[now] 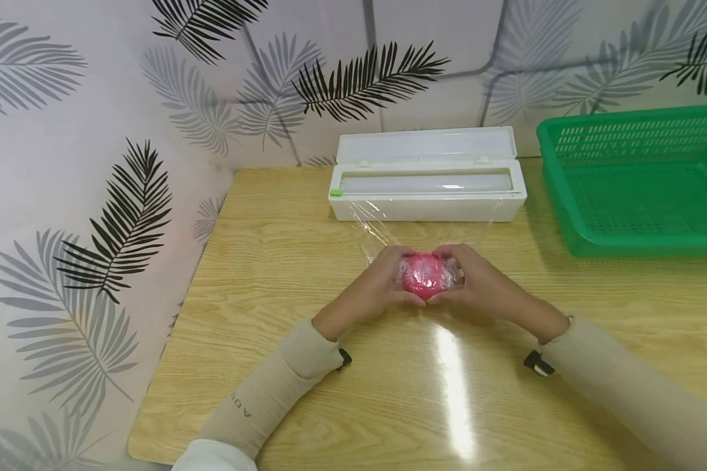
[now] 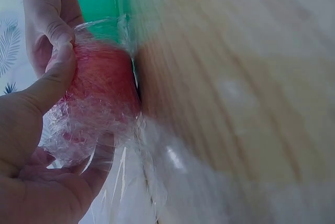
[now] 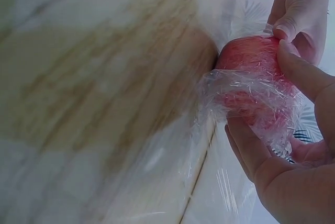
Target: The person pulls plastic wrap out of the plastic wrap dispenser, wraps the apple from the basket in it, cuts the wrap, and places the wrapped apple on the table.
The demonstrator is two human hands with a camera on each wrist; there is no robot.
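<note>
A pinkish-red round thing wrapped in crinkled cling film sits low at the table surface; its exact kind is hidden by the wrap. My left hand holds it from the left and my right hand from the right, fingers and thumbs curled about its sides. Both thumbs meet at the near side. From the thing, a clear film sheet stretches back to a white cling film dispenser, whose lid is up and whose roll shows inside.
A green plastic basket stands at the back right, beside the dispenser. The wooden table meets a leaf-patterned wall covering at the back and left. A small green slider sits on the dispenser's left end.
</note>
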